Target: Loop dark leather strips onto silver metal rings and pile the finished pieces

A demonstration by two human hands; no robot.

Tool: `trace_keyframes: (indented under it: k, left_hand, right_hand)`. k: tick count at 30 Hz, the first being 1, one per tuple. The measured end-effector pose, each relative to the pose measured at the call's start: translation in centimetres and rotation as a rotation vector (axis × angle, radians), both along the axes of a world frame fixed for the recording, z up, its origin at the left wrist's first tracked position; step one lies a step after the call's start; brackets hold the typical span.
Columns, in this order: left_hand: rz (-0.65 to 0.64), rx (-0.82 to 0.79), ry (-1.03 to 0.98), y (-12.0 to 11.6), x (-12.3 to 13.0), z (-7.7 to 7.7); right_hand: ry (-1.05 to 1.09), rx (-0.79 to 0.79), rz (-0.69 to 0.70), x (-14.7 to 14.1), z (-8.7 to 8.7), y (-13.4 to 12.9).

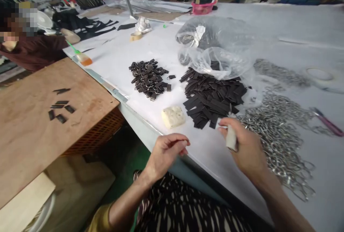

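Observation:
My left hand (pixel 168 153) hovers at the table's front edge, thumb and fingers pinched together; whatever is between them, if anything, is hidden. By the near edge of a pile of black strips (pixel 212 96) is my right hand (pixel 247 146), its thumb in a whitish cover (pixel 231 139) and apart from the curved index finger. I see nothing held in it. Right of this hand spreads a heap of silvery metal rings (pixel 279 131). A cream-coloured block (pixel 173 116) lies beyond my left hand. Behind it is a pile of black tabs with metal rings (pixel 149 78).
A clear plastic bag (pixel 215 42) lies behind the strips. Pliers-like tool with purple handles (pixel 329 122) rests at right. A glue bottle (pixel 83 58) and tape roll (pixel 135 36) lie farther back. On the left, a wooden board (pixel 34 131) bears several black pieces; a person (pixel 32 49) sits beyond.

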State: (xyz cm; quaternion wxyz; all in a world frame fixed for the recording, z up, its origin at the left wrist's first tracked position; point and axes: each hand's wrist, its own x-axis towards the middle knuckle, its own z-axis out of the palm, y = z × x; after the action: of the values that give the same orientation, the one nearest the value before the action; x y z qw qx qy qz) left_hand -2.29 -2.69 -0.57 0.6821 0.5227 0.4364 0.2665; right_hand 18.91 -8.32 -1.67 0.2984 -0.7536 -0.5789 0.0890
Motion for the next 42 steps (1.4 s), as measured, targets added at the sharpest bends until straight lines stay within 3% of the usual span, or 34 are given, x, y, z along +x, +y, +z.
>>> trace_keyframes:
  k: [4,10,13,16,19,24,29,33,36,42]
  left_hand:
    - [-0.064,-0.069,-0.049,-1.7,1.6,-0.6]
    - [-0.087,-0.123,-0.109,-2.1,3.1,-1.5]
    - [-0.025,-0.155,-0.132,-2.2,3.7,-1.9]
    - [0.095,-0.128,-0.124,-2.3,4.1,-2.1]
    - [0.102,-0.118,-0.188,-2.6,4.6,-2.3]
    - [0.109,-0.358,-0.36,-3.6,5.2,-3.1]
    - [0.175,-0.376,-0.292,-3.5,4.7,-3.3]
    - [0.118,-0.316,-0.227,-3.0,4.1,-2.9]
    - [0.044,-0.29,-0.217,-3.0,4.1,-2.8]
    - [-0.059,-0.282,-0.161,-3.5,4.5,-2.8]
  right_hand:
    - [-0.046,-0.032,0.064,-0.1,-1.9,2.6]
    - [-0.009,0.002,-0.018,-0.1,-3.9,3.5]
    - [0.081,0.015,-0.018,-0.4,-3.0,2.8]
    - [0.16,0.022,0.002,-1.1,-1.0,1.1]
    - [0.302,-0.004,0.036,-2.3,0.7,-1.0]
    - [0.392,-0.109,0.115,-4.0,0.5,-3.5]
    - [0.138,-0.046,0.008,-2.1,-0.3,-5.1]
    - [-0.219,-0.009,-0.143,1.2,-0.6,-6.3]
    - [-0.421,-0.003,-0.076,2.4,-1.1,-6.6]
    - [-0.53,-0.018,0.191,1.4,-2.3,-6.1]
